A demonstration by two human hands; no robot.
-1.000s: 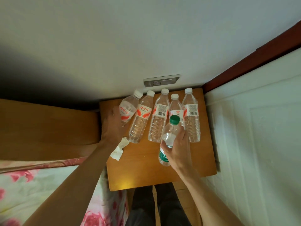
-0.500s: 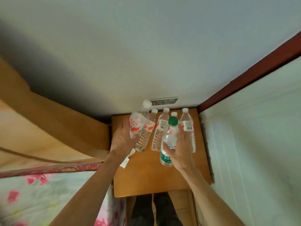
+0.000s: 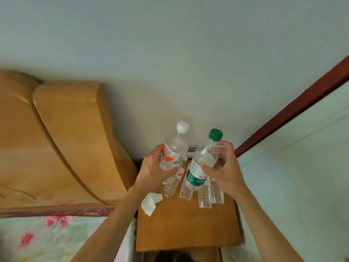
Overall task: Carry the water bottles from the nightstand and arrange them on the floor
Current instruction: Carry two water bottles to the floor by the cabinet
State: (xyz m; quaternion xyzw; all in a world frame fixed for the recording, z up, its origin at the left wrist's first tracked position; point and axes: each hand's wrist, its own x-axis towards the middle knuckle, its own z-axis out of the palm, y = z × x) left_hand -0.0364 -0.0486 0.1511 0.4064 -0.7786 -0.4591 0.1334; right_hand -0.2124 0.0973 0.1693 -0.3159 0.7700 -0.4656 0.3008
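Note:
My left hand (image 3: pixel 154 170) grips a clear bottle with a white cap and red label (image 3: pixel 174 148), lifted above the wooden nightstand (image 3: pixel 187 227). My right hand (image 3: pixel 224 171) grips a clear bottle with a green cap and green label (image 3: pixel 203 163), also raised and tilted. Behind and below them, several more clear bottles (image 3: pixel 204 197) stand in a row at the back of the nightstand; their upper parts are hidden by my hands and the lifted bottles.
A crumpled white tissue (image 3: pixel 151 202) lies at the nightstand's left edge. A wooden headboard (image 3: pixel 62 142) and a bed with a floral sheet (image 3: pixel 47 237) are on the left. A white panel (image 3: pixel 302 176) with a dark red frame closes off the right.
Both hands have lifted their bottles up off the nightstand, and they now sit higher in view. My head has tilted up, showing more headboard and wall.

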